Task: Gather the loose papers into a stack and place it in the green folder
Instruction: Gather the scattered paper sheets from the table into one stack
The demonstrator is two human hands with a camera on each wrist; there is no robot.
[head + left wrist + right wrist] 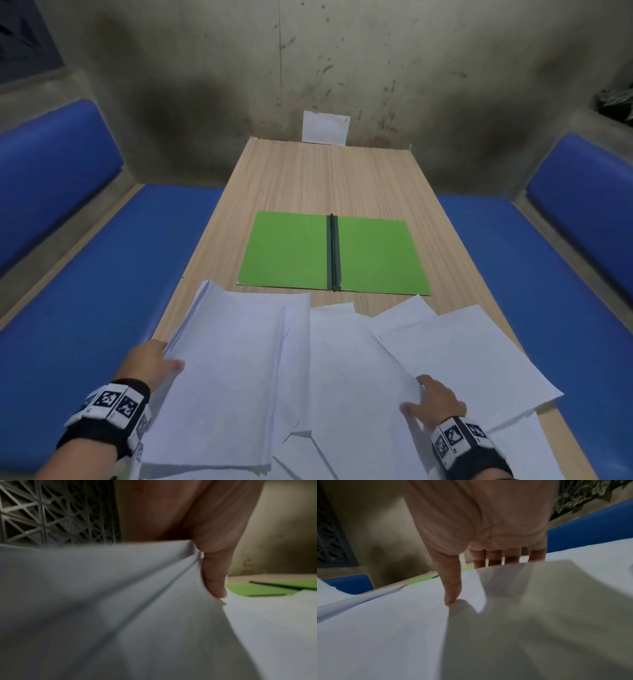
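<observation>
The green folder (291,253) lies open and flat in the middle of the wooden table (325,178), dark spine up; its edge also shows as the green folder (257,589). Several loose white papers (462,349) are spread over the near end. My left hand (159,356) grips a raised sheaf of papers (226,370) at its left edge, with the thumb (214,577) on top and the fingers hidden beneath. My right hand (423,397) pinches the edge of a middle sheet (356,377): the thumb (452,588) lies on top and the fingers (494,557) are tucked behind the paper.
Blue padded benches (102,281) run along both sides of the table. A small white card (325,127) leans on the stained wall at the far end. Bare wood lies beyond the folder. A plant (583,494) sits behind the right bench.
</observation>
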